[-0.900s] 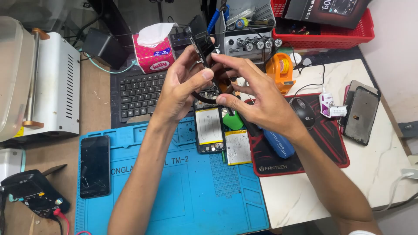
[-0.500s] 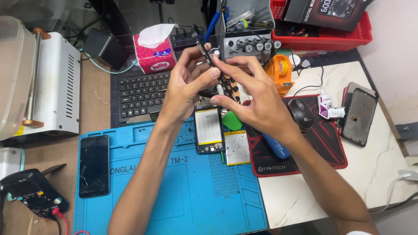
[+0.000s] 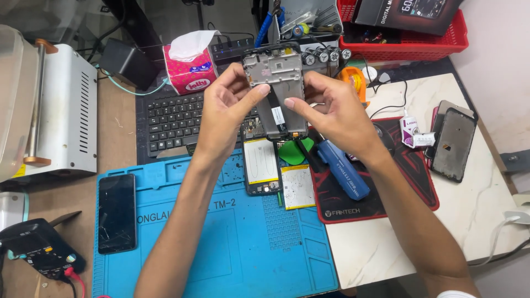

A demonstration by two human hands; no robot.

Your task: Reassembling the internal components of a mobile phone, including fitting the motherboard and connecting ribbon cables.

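Note:
Both my hands hold a bare phone frame (image 3: 276, 91) up above the desk, its metal inner side facing me. My left hand (image 3: 223, 110) grips its left edge, thumb on the plate. My right hand (image 3: 331, 110) grips its right edge, thumb pressing near the middle. Below them an opened phone with a yellow-white battery (image 3: 261, 165) lies on the blue repair mat (image 3: 221, 243). A loose battery (image 3: 298, 186) lies beside it, next to a green pick (image 3: 292, 152).
A cracked black phone (image 3: 116, 212) rests on the mat's left. A keyboard (image 3: 171, 118), pink tissue box (image 3: 187, 72), white machine (image 3: 61, 118), multimeter (image 3: 33, 251), blue tool (image 3: 342, 168) on a red-black mouse pad, red basket (image 3: 408, 38) and another phone frame (image 3: 452, 143) surround me.
I have turned the phone frame from edge-on to flat, so its inner metal face now shows. Both hands have spread to its two sides.

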